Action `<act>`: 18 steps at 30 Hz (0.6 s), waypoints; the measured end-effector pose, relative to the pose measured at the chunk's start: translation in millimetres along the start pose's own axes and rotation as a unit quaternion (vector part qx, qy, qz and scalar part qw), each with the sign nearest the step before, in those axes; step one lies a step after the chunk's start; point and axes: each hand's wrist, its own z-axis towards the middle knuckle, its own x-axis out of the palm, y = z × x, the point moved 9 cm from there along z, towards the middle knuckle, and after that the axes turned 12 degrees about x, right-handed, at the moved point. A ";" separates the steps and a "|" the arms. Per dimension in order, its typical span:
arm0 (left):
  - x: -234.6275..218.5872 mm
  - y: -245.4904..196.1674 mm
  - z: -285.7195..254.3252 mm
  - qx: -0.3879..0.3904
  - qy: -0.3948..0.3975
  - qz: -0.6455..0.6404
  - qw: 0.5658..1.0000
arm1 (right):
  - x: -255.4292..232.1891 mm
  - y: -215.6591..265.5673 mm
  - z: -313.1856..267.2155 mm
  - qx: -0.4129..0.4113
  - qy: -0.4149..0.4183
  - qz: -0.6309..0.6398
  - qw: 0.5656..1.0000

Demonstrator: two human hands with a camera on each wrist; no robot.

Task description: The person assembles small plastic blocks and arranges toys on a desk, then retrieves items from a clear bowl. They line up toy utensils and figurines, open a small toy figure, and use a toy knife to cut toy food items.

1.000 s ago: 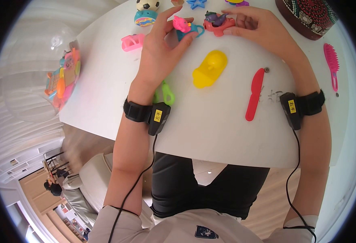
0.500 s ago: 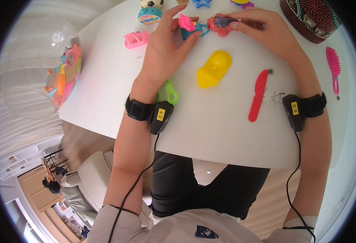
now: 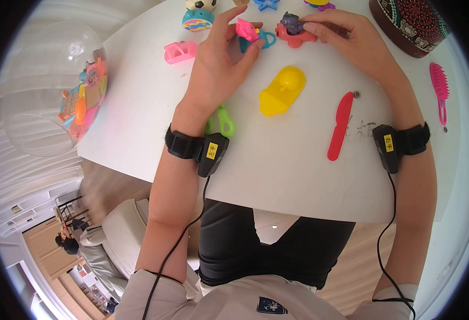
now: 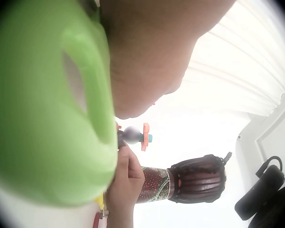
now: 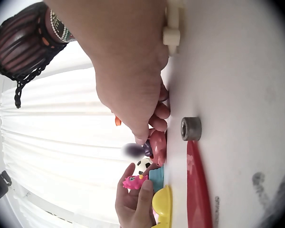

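My left hand [image 3: 219,61] holds a small pink figure [image 3: 247,30] with a teal base [image 3: 267,40], the thumb at its side. Beside it, the fingertips of my right hand [image 3: 346,36] pinch a dark purple figure [image 3: 291,22] that sits upright on a coral-red base [image 3: 296,39]. The two toys stand close together on the table. In the right wrist view, the pink figure [image 5: 134,182] rises above its teal base [image 5: 156,179], and my right hand [image 5: 128,85] reaches the coral base [image 5: 158,147]. A green toy [image 4: 47,142] blocks much of the left wrist view.
Nearer me lie a yellow piece [image 3: 283,90], a red knife [image 3: 341,126] and a green piece [image 3: 226,122]. A pink piece [image 3: 180,52] and a drum-shaped toy [image 3: 197,21] stand left. A patterned drum [image 3: 410,24] and pink brush [image 3: 439,85] are at the right.
The purple figure and coral base have turned in my right hand's fingers, the figure tipping over toward the hand and then back upright. My left hand has barely moved.
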 end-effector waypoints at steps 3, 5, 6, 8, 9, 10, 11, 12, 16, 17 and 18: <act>-0.3 -0.6 0.5 -0.003 0.000 0.000 1.000 | -0.6 0.7 -0.1 0.007 -0.003 -0.003 1.000; -0.8 0.4 0.2 -0.013 -0.001 0.000 1.000 | 0.1 3.6 -1.4 0.016 -0.003 -0.014 1.000; -0.9 -0.2 0.0 -0.013 -0.001 0.000 1.000 | 1.0 5.3 -2.4 0.025 -0.003 -0.010 1.000; -1.1 -0.1 -0.8 -0.019 -0.004 -0.004 1.000 | 0.6 3.3 -2.7 0.034 -0.003 -0.006 0.999; -0.3 2.0 -1.6 -0.018 -0.003 -0.004 1.000 | 1.0 1.3 -3.2 0.023 0.009 -0.001 1.000; -1.4 3.7 -1.9 -0.009 -0.005 -0.002 1.000 | 2.3 1.0 -3.1 0.012 0.022 0.004 1.000; -2.2 4.5 -2.3 -0.001 -0.008 -0.001 1.000 | 2.5 0.2 -2.7 0.012 0.021 0.004 1.000; -1.9 6.0 -3.2 -0.001 -0.008 -0.001 1.000 | 2.7 0.0 -2.5 0.010 0.021 0.003 1.000; -2.7 0.5 -0.1 -0.006 -0.012 0.010 1.000 | 3.1 3.1 -3.4 0.009 0.022 -0.002 1.000; -2.2 -1.0 1.6 -0.013 -0.014 0.014 1.000 | 3.0 2.6 -3.6 0.010 0.021 -0.002 1.000; -0.5 -1.4 3.6 -0.013 -0.014 0.014 1.000 | 3.5 2.4 -3.3 0.009 0.022 -0.005 1.000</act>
